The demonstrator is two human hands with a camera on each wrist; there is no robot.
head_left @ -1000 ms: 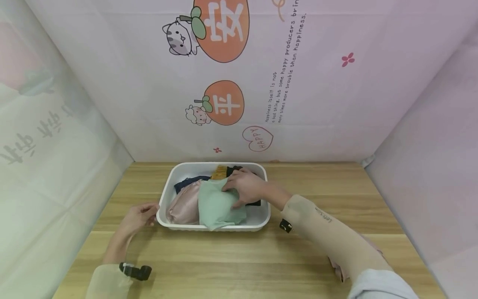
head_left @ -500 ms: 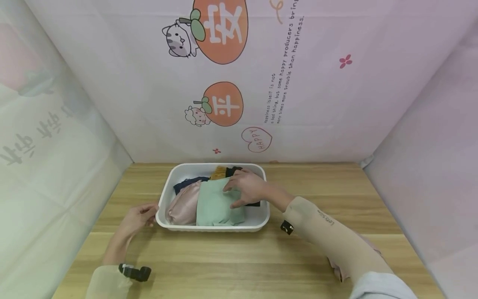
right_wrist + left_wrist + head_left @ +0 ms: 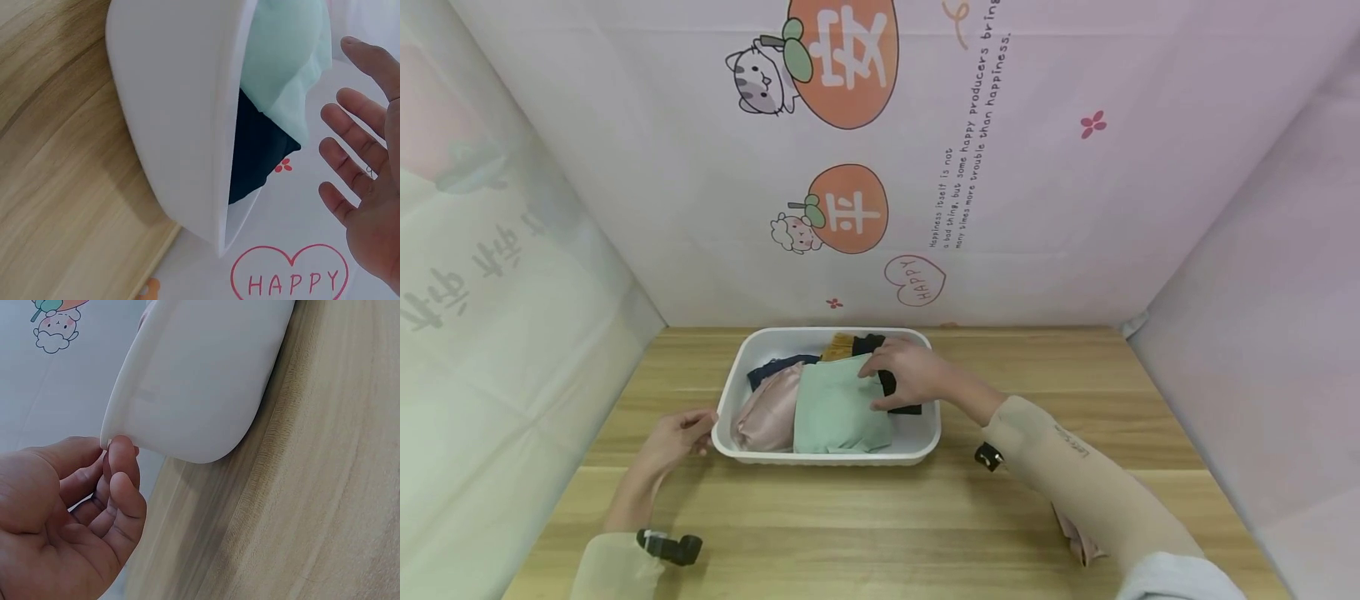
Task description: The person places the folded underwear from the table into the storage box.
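A white plastic bin [image 3: 827, 457] stands on the wooden table, packed with folded cloths. At its left end my left hand [image 3: 673, 437] pinches the rim between thumb and fingers, as the left wrist view shows. A mint-green folded cloth [image 3: 835, 408] lies flat beside a shiny pink cloth [image 3: 773, 412]. Over the mint cloth's right edge hovers my right hand [image 3: 912, 371], fingers spread and holding nothing; the right wrist view shows it apart from the cloth. A black cloth [image 3: 256, 153] sits under the mint one, partly hidden. Navy [image 3: 778, 365] and mustard [image 3: 838, 347] cloths lie behind.
A patterned fabric wall [image 3: 1037, 250] rises right behind the bin, with more fabric on both sides. Another pink cloth [image 3: 1078, 543] lies on the table [image 3: 850, 533] at the right, partly covered by my right forearm.
The mint cloth's bunched front edge, which hung over the bin's front rim, now lies flat inside. My right hand has lifted off and shifted slightly right. My left hand stays at the rim.
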